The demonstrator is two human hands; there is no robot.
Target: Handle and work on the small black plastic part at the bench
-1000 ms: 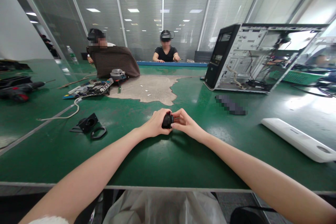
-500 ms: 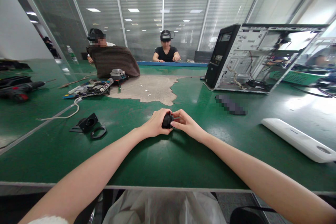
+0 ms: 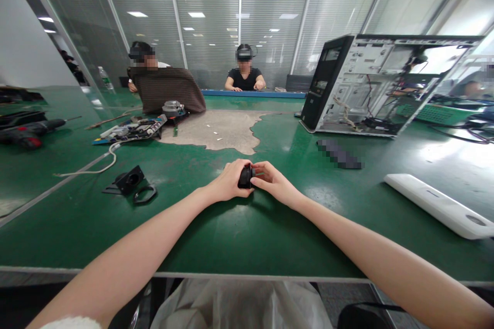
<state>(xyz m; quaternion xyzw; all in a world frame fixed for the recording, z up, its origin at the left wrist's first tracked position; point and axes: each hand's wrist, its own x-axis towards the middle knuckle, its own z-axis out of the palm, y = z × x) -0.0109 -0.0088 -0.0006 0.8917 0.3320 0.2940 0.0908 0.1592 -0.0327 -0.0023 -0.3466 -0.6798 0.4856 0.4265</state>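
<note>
A small black part [image 3: 244,179], rounded and plastic-looking, is held just above the green table [image 3: 231,241] in front of me. My left hand [image 3: 231,180] wraps around it from the left, fingers over the top and thumb below. From the other side, my right hand [image 3: 272,182] pinches its right end between thumb and fingertips. The exact kind of part cannot be made out, since fingers cover much of it. To the left lie a black bracket with a round hole [image 3: 131,180] and a black ring with flat edges [image 3: 145,195].
An opened computer case [image 3: 358,87] stands at the right, with a white oblong device [image 3: 440,205] nearer me. Circuit boards [image 3: 133,129] with a white cable and a power drill [image 3: 31,133] lie left. Two people sit across the table, one behind a brown cloth-covered object [image 3: 165,87].
The fingers of my right hand have shifted very slightly at the part's right end. Otherwise both hands and the part keep their places.
</note>
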